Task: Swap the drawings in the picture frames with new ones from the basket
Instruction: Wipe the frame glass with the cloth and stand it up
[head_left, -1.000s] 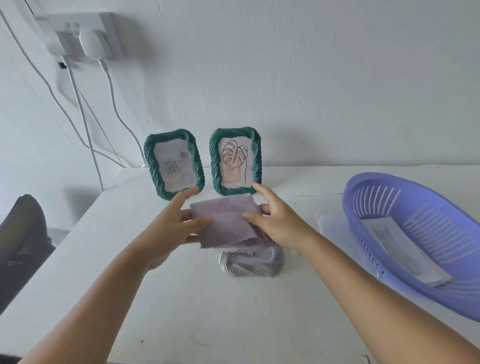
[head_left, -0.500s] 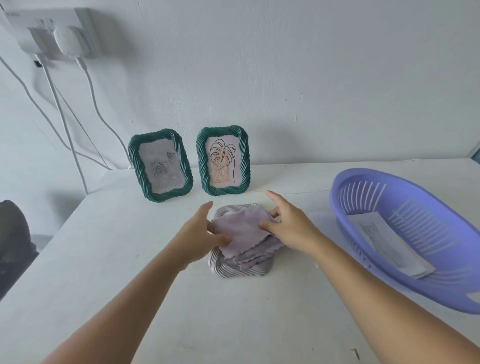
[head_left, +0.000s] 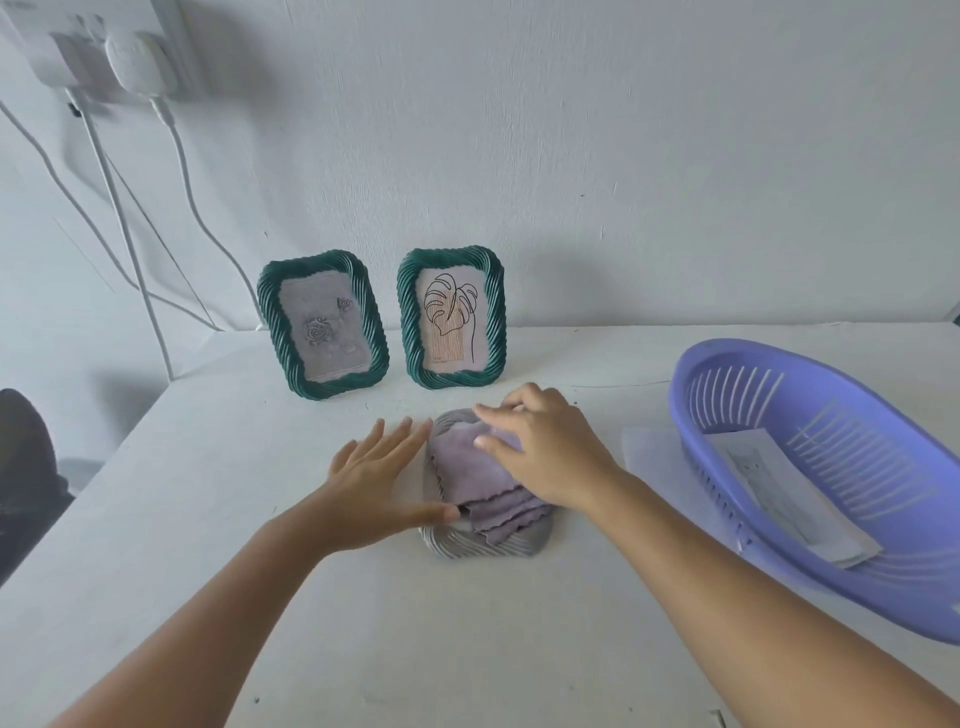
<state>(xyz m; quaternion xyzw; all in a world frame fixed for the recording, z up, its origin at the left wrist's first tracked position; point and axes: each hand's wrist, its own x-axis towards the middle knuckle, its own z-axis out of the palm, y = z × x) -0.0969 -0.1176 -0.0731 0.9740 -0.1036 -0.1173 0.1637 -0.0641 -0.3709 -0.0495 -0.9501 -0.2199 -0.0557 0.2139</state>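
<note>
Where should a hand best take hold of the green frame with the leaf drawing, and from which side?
My judgement: grip the leaf frame by its two long side rims near mid-height, coming from the front and slightly above. It stands upright on the table, the twisted rim gives purchase, and its front is unobstructed. The rose frame stands close on one side, so fingers there need care.

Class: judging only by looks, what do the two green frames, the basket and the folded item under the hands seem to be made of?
Green frames: probably moulded resin or plastic, with glossy rope-like ridges; the look leaves it open. Basket: smooth purple plastic with moulded slots. Folded cloth: soft matte fabric, with wavy layered edges. It lies on a striped frame, seemingly made like the others.
</note>
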